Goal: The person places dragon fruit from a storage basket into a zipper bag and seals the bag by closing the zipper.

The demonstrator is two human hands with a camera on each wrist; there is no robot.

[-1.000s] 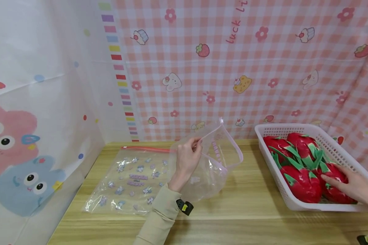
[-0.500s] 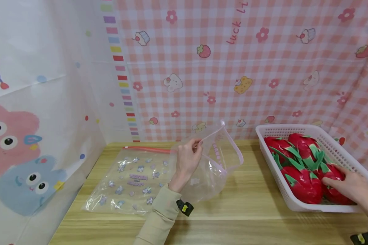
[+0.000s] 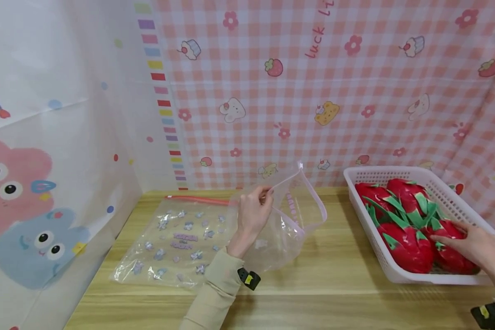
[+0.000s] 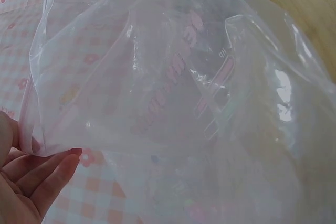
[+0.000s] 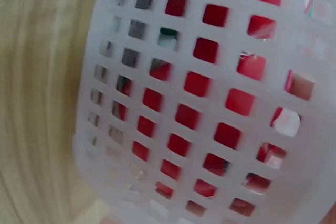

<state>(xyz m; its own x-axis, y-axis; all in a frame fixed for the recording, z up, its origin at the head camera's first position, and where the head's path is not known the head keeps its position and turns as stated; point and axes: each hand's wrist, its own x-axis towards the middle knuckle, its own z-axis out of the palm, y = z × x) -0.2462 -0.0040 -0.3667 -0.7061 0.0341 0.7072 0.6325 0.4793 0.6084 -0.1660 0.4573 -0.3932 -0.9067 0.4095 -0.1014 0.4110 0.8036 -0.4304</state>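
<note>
While left grip (image 3: 252, 217) pinches clear bag (image 3: 274, 245) gaping to its right, right grip (image 3: 476, 243) clasps red fruit (image 3: 451, 259) in basket (image 3: 368, 227).

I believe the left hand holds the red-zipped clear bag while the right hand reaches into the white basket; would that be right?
Wrong zip colour: the head view shows the left hand holding the lilac-zipped clear bag while the right hand reaches into the white basket.
</note>
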